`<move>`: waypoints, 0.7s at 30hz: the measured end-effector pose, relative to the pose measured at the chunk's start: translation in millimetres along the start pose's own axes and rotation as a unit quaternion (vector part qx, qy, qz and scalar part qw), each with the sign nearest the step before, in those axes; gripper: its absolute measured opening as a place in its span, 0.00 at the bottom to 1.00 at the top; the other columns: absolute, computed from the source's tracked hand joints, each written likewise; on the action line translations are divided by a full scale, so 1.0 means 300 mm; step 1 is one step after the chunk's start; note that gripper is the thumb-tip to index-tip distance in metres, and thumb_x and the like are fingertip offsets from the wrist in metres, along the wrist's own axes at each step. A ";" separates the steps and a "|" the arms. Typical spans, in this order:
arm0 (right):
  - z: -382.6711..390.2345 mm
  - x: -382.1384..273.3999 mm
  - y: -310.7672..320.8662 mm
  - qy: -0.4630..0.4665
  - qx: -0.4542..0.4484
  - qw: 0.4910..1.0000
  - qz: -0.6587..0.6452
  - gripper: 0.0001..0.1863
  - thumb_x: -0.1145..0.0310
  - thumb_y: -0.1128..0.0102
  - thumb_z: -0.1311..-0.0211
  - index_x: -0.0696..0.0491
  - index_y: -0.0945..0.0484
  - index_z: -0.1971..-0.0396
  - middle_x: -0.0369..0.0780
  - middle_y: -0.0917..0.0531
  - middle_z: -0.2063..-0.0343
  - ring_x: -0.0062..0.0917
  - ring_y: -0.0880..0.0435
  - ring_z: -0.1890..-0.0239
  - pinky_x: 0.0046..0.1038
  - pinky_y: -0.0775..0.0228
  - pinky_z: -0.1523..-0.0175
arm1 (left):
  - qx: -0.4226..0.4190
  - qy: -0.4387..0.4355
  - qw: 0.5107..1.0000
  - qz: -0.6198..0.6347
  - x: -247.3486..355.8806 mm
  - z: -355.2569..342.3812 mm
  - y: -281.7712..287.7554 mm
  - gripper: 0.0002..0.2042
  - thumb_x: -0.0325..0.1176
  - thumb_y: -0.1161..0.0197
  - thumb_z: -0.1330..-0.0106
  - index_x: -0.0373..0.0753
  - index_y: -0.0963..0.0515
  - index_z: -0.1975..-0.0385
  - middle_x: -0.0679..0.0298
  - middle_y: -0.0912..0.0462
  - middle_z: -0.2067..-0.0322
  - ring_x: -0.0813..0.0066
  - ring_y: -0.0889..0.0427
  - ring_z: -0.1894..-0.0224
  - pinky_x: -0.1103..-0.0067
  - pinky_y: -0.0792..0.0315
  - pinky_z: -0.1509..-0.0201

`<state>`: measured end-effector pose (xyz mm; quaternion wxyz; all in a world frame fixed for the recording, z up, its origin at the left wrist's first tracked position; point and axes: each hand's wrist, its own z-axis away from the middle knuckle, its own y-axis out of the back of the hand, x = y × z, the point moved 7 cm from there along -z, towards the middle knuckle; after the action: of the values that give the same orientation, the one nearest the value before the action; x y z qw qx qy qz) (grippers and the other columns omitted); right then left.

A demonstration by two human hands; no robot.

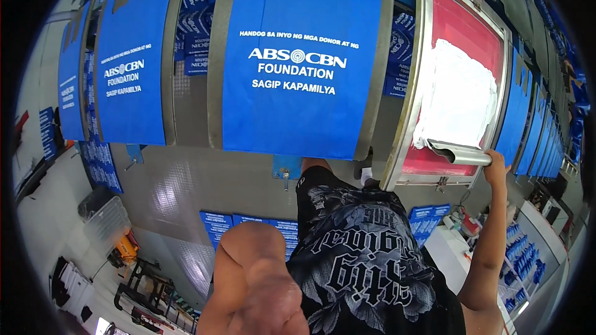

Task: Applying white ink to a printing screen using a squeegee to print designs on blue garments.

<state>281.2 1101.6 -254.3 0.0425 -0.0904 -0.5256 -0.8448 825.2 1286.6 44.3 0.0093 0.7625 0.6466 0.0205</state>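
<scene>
At the right, my right hand (496, 167) grips the end of a long metal-edged squeegee (462, 156). The squeegee lies across the lower part of a screen printing frame (404, 115), whose mesh (465, 18) is red. Thick white ink (456, 96) covers the middle of the mesh above the squeegee. My left arm is bent up close to the camera, and the left hand (273, 304) is blurred at the lower edge with its fingers hidden. Left of the frame, a blue fabric bag (298, 118) with white print lies flat on a grey board (371, 108).
More printed blue bags (133, 118) lie on boards to the left, and others (512, 111) line the right. A metal bracket with a bolt (286, 170) sits below the middle board. Blue printed pieces (428, 220) and a clear plastic bin (108, 226) are lower down.
</scene>
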 end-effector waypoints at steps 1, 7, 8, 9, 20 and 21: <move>-0.002 -0.007 0.005 0.003 -0.007 1.000 -0.005 0.19 0.77 0.43 0.52 0.44 0.25 0.58 0.35 0.23 0.52 0.34 0.31 0.43 0.71 0.61 0.43 | -0.012 -0.001 1.000 -0.001 0.017 -0.003 -0.061 0.18 0.22 0.36 0.48 0.43 0.26 0.56 0.71 0.35 0.47 0.80 0.35 0.50 0.82 0.37 0.61; 0.001 0.014 0.004 0.074 0.022 0.996 -0.037 0.19 0.76 0.41 0.54 0.45 0.24 0.60 0.35 0.23 0.55 0.32 0.30 0.44 0.70 0.65 0.41 | 0.096 -0.007 0.956 -0.278 0.015 -0.107 -0.365 0.18 0.20 0.36 0.49 0.42 0.26 0.57 0.74 0.31 0.54 0.81 0.30 0.60 0.82 0.38 0.63; 0.000 0.021 -0.002 0.094 0.032 0.995 -0.032 0.18 0.76 0.40 0.55 0.45 0.24 0.60 0.36 0.23 0.56 0.32 0.30 0.44 0.70 0.65 0.40 | 0.040 0.004 0.982 -0.184 0.023 -0.113 -0.438 0.19 0.20 0.34 0.52 0.43 0.25 0.59 0.74 0.31 0.56 0.82 0.30 0.61 0.82 0.38 0.62; -0.004 0.022 -0.004 0.108 0.041 0.992 -0.042 0.18 0.76 0.40 0.55 0.45 0.24 0.60 0.36 0.23 0.56 0.32 0.30 0.44 0.70 0.65 0.40 | 0.025 -0.004 0.981 -0.195 0.022 -0.119 -0.498 0.19 0.20 0.34 0.52 0.43 0.25 0.59 0.74 0.31 0.56 0.82 0.30 0.61 0.82 0.38 0.62; 0.039 0.105 -0.012 0.273 0.110 0.945 -0.140 0.20 0.74 0.38 0.59 0.47 0.24 0.60 0.41 0.22 0.60 0.35 0.28 0.48 0.67 0.62 0.38 | -0.197 0.498 0.833 0.140 -0.131 0.197 -1.185 0.16 0.41 0.35 0.43 0.34 0.23 0.64 0.54 0.24 0.59 0.58 0.24 0.64 0.67 0.35 0.56; 0.034 0.123 -0.019 0.268 0.111 0.945 -0.150 0.20 0.74 0.38 0.58 0.47 0.24 0.60 0.41 0.22 0.61 0.35 0.28 0.48 0.67 0.62 0.38 | -0.198 0.499 0.834 0.131 -0.111 0.222 -1.198 0.16 0.41 0.35 0.43 0.34 0.23 0.64 0.54 0.24 0.59 0.58 0.24 0.64 0.67 0.35 0.56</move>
<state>245.2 1114.0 -247.6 0.0645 0.2250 -0.5928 -0.7706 468.3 1313.4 -37.5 -0.1667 0.7084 0.4397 0.5264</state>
